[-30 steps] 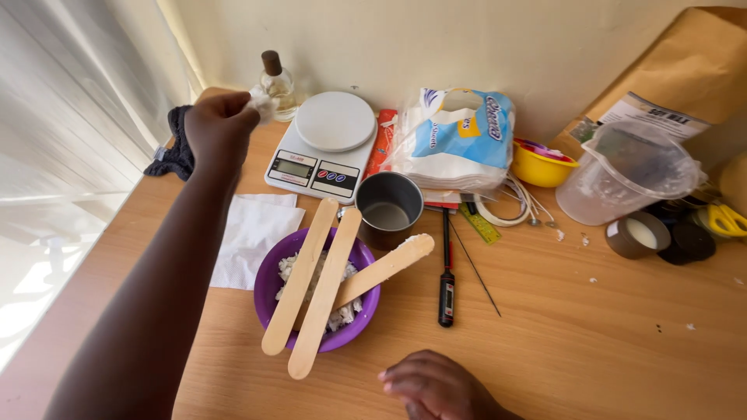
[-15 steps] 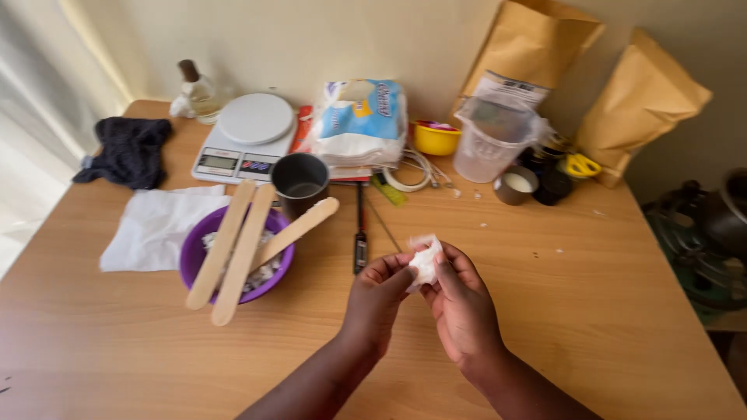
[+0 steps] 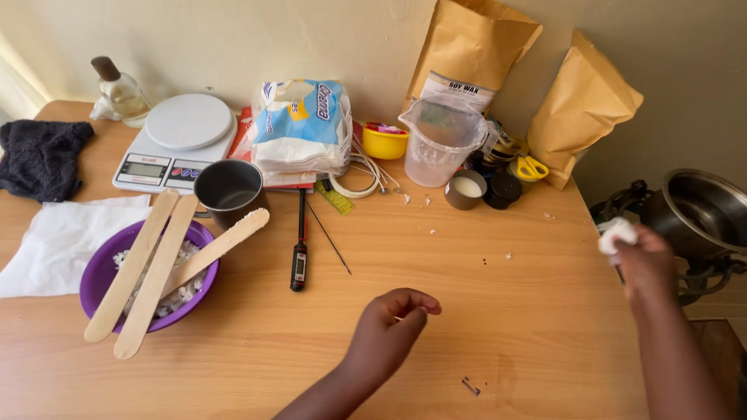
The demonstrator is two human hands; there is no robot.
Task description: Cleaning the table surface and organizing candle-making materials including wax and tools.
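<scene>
The right hand (image 3: 644,260) is out past the right edge of the light wooden table (image 3: 482,311), its fingers closed around a small crumpled wad of white tissue (image 3: 616,233), close to a round steel pot (image 3: 704,210) standing beside the table. The left hand (image 3: 393,323) hovers low over the middle of the tabletop, fingers curled in with thumb and fingertips pinched together; whether anything is between them cannot be told. At the left, a round purple plastic bowl (image 3: 105,268) holds white flaky bits, with three flat pale wooden stirring sticks (image 3: 156,264) laid across its rim. Just behind it stands a dark grey metal cup (image 3: 228,189); its contents cannot be made out. Farther back, a clear plastic measuring jug (image 3: 440,144) looks cloudy with white residue, and a small yellow plastic bowl (image 3: 384,141) holds something pinkish. A slim black probe thermometer (image 3: 299,245) lies flat between the purple bowl and the left hand.
</scene>
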